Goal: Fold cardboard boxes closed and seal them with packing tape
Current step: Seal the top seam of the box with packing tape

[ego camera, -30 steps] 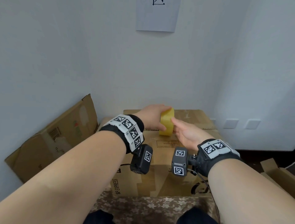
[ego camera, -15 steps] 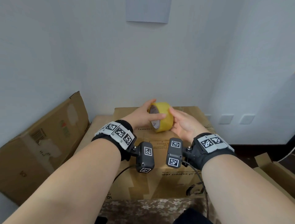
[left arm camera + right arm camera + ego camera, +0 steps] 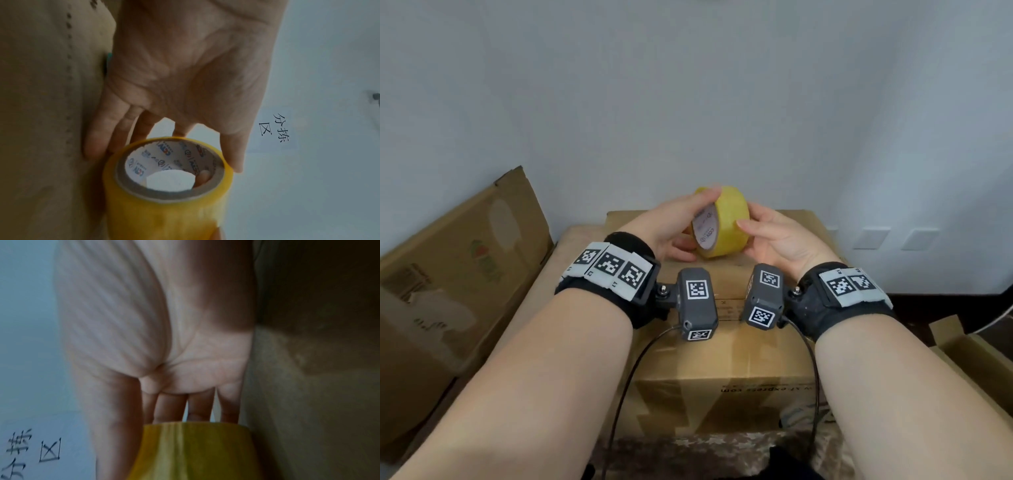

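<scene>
**Tape roll up in both hands, box waiting underneath**

So the yellow tape roll (image 3: 722,222) is held just above the far part of the closed cardboard box (image 3: 722,363), turned on edge with its printed core facing left. The left hand (image 3: 671,229) grips it with fingers draped over the top rim and the thumb underneath. The right hand (image 3: 774,240) cups the outer yellow band, thumb lying on the tape surface. My read: left hand steadies the roll so it can turn, right hand feels around the band for the loose end. Makes sense before sealing.

From the left wrist view, a fingertip shows through the core hole, probably the right hand's, but it's blurry so don't quote me.

The flaps look folded shut already, and I can't tell whether any fresh tape is on the seam.

Further out: a flattened carton (image 3: 458,274) leans on the wall at left, another open box (image 3: 976,363) sits at the right edge.
</scene>
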